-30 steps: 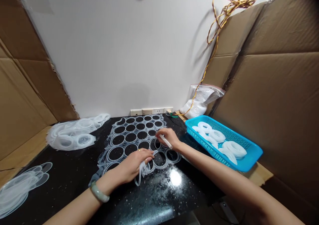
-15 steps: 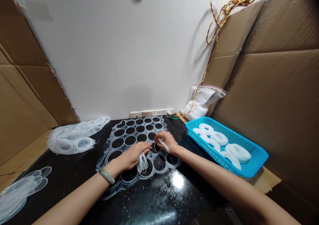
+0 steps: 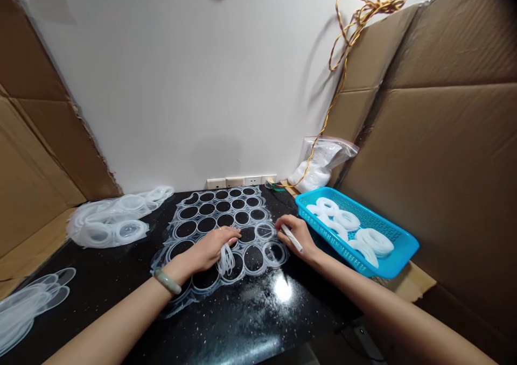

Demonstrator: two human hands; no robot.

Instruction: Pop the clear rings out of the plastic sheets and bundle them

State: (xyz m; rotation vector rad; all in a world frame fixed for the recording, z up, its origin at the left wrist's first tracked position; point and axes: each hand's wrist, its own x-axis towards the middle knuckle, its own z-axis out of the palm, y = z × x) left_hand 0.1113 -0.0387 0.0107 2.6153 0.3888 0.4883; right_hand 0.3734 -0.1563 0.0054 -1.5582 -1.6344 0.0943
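Observation:
A translucent sheet (image 3: 196,219) with rows of round openings lies flat on the black speckled countertop (image 3: 226,327). My left hand (image 3: 212,246), with a green bangle at its wrist, rests on the sheet's middle, fingers curled over a bundle of thin white rings (image 3: 226,260) that hangs below the palm. At the sheet's right edge, my right hand (image 3: 297,237) is closed around a white pen-like tool (image 3: 291,238). Its fingertips are beside a ring opening (image 3: 265,230) crossed by a thin pale line; what they pinch there is too small to tell.
A blue basket (image 3: 406,254) with white ring stacks stands at the right, a plastic bag (image 3: 319,166) behind it. More ringed sheets (image 3: 109,222) and flat translucent pieces (image 3: 36,303) lie left. Cardboard panels (image 3: 444,155) flank both sides; sockets (image 3: 234,182) line the wall.
My right hand has moved right with the white tool, from the sheet's middle to its right edge. My left hand still holds the ring bundle. The view has shifted slightly.

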